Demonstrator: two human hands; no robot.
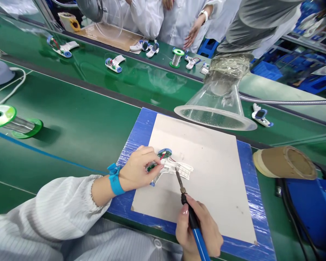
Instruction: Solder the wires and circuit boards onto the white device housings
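showing, nearest, a right hand [198,228], its grip closed penlike around a soldering iron [192,217] with a smooth blue handle and black collar, the slim metal tip meeting a white plastic housing [176,168]. a left hand [141,168], grip clenched, pinches a green circuit board [164,154] with red wire against that housing, which lies on a pale card sheet [206,181] taped over a blue board [244,174]. a blue wrist strap [115,179] circles the left wrist below a striped white sleeve [51,206]. beyond, on a glossy green bench [70,108]: a solder spool [13,121], a brown tube [284,163], a clear plastic funnel [217,112], white-and-blue housings [114,63], and a co-worker's hand [192,34].
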